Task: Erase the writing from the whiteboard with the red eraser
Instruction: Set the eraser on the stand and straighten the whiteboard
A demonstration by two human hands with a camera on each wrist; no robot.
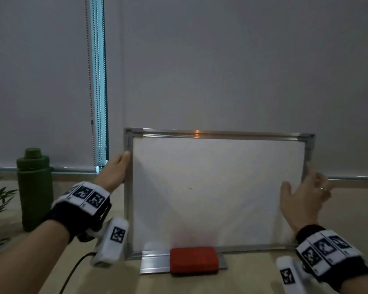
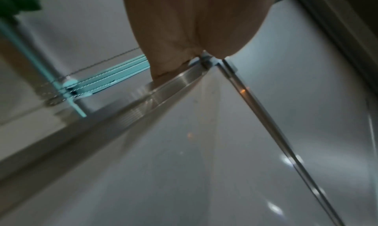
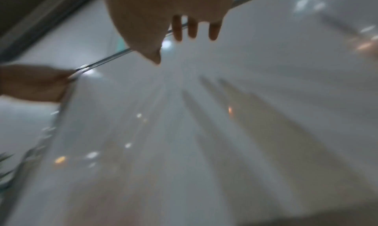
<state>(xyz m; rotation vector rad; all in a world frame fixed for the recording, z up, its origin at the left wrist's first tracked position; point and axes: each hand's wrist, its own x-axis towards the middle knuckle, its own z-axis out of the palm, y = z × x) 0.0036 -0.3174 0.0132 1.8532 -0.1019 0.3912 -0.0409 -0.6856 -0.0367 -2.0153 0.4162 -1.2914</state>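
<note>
left hand (image 1: 115,170) grips the whiteboard (image 1: 217,192) by its left frame edge, thumb on front; right hand (image 1: 302,198) is spread loose near the right edge, holding nothing. board stands upright on tabletop (image 1: 242,279), looks wiped. red eraser (image 1: 194,260) sits on the tray at its base. green bottle (image 1: 34,187) off left

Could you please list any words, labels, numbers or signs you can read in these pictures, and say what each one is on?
There is no readable text.
Whiteboard: blank apart from one tiny dark mark, too small to read.
Wristbands: black-and-white square code patterns, no letters or numbers.
Red eraser and green bottle: no label visible.
</note>
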